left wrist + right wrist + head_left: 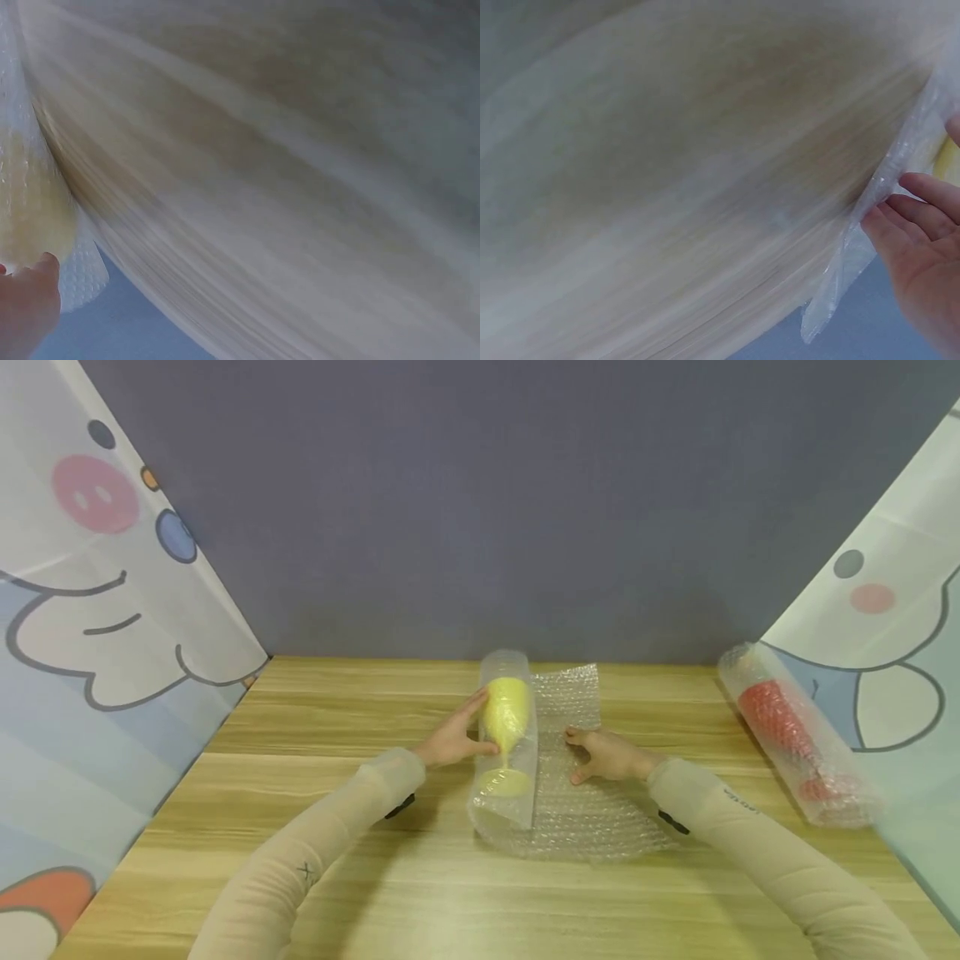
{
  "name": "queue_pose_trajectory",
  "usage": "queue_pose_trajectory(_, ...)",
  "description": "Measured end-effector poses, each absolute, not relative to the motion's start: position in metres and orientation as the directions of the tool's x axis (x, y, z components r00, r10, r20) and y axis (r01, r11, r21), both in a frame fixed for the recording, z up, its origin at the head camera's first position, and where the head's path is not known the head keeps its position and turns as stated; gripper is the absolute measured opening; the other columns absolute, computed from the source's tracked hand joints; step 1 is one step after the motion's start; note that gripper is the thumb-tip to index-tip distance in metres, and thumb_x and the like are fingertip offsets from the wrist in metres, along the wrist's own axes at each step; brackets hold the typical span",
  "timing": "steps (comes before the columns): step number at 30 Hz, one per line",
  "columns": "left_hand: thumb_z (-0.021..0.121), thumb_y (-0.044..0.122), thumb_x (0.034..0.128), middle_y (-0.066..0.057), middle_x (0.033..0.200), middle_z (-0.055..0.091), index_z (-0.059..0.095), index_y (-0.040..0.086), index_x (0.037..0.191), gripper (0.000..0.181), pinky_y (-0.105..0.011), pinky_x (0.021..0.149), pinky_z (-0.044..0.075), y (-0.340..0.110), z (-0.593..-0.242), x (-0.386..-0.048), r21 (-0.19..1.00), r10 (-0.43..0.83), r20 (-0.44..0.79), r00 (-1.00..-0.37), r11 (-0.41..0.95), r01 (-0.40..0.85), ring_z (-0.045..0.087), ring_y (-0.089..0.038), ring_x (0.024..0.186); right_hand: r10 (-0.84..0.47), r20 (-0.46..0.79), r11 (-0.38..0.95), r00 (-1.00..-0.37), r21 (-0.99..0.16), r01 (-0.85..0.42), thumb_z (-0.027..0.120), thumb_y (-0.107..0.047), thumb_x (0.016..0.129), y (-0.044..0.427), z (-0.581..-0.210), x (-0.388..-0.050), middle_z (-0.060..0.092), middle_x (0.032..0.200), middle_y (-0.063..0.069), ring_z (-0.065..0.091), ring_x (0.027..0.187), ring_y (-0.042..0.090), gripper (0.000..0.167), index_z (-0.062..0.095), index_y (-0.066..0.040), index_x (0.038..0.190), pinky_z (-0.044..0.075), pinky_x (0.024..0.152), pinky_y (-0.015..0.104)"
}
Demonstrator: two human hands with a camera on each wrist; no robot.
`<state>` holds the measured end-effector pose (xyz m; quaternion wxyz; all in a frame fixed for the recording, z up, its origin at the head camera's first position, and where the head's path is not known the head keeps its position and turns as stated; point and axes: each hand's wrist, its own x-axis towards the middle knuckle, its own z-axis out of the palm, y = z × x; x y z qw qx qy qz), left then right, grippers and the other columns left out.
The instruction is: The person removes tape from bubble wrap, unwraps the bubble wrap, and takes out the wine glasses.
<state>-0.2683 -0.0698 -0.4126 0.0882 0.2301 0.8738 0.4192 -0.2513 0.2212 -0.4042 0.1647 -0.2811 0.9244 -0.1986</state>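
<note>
- Currently, a yellow goblet (507,706) lies rolled in bubble wrap (585,822) mid-table, its foot toward the person.
- The left hand (456,737) rests against the roll's left side, grip wide, thumb and fingers apart.
- The right hand (609,756) touches the flat part of the bubble wrap, its grip also wide.
- Well to the right, a wrapped red goblet (778,714) lies slanted on the table (300,877).
</note>
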Motion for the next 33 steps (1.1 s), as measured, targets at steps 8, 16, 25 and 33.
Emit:
queue_pose_trajectory(8,0.076,0.029,0.0730,0.002,0.155,0.004,0.011,0.014,0.148,0.100,-0.047,0.114,0.011,-0.073,-0.412,-0.267,0.775,0.472,0.027,-0.881,0.547,0.317,0.009,-0.023,0.142,-0.586,-0.187,0.766,-0.788,-0.446,-0.464,0.073,-0.033,0.071,0.223,-0.405,-0.251,0.028,0.144,0.027,0.029,0.131,0.043,0.082,0.039,0.012,0.131,0.026,0.108,0.054)
queue_pose_trajectory(16,0.068,0.016,0.0812,-0.001,0.151,0.026,0.033,0.014,0.142,0.071,-0.045,0.112,0.023,-0.057,-0.382,-0.243,0.802,0.568,0.075,-0.819,0.454,0.388,0.024,-0.022,0.138,-0.588,-0.192,0.760,-0.786,-0.465,-0.455,0.073,-0.031,0.070,0.225,-0.408,-0.247,0.027,0.143,0.029,0.029,0.131,0.044,0.082,0.039,0.013,0.130,0.027,0.107,0.054)
queue_pose_trajectory(25,0.072,0.036,0.0763,-0.004,0.155,0.012,0.020,0.015,0.147,0.090,-0.043,0.114,0.019,-0.040,-0.353,-0.200,0.633,0.784,-0.172,-0.596,0.552,0.543,0.013,-0.020,0.141,-0.590,-0.195,0.752,-0.784,-0.487,-0.445,0.072,-0.031,0.071,0.224,-0.406,-0.252,0.024,0.144,0.029,0.027,0.131,0.044,0.082,0.038,0.013,0.131,0.024,0.107,0.056)
queue_pose_trajectory(33,0.078,0.032,0.0693,-0.005,0.155,0.007,0.014,0.010,0.147,0.103,-0.042,0.115,0.017,-0.049,-0.365,-0.192,0.533,0.785,-0.114,-0.609,0.566,0.629,0.008,-0.019,0.142,-0.576,-0.207,0.765,-0.791,-0.479,-0.431,0.073,-0.032,0.070,0.221,-0.404,-0.252,0.026,0.144,0.028,0.028,0.132,0.042,0.082,0.039,0.011,0.131,0.026,0.108,0.054)
